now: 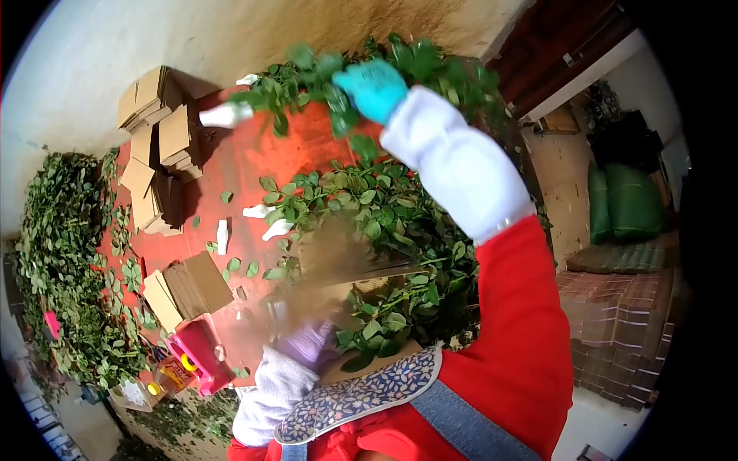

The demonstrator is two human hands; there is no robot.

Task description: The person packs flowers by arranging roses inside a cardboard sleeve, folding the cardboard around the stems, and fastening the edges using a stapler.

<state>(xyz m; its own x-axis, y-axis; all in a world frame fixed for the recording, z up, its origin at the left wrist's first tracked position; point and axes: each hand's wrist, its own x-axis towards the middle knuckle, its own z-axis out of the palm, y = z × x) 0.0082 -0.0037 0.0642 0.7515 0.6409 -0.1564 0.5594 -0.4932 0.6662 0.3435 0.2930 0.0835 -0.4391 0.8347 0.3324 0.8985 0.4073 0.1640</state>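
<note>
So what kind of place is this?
Probably a flower or foliage packing room: masses of greenery lie on a big red table, with white wraps seemingly at some stem ends, and stacked cardboard alongside.

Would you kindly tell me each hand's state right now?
Left hand: blurred; its grip cannot be told.
Right hand: closed, apparently on leafy stems.

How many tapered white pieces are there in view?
5: one white piece near the wall, another blurred below it, two beside the middle foliage, one lower left of those. Foliage may hide more.
</note>
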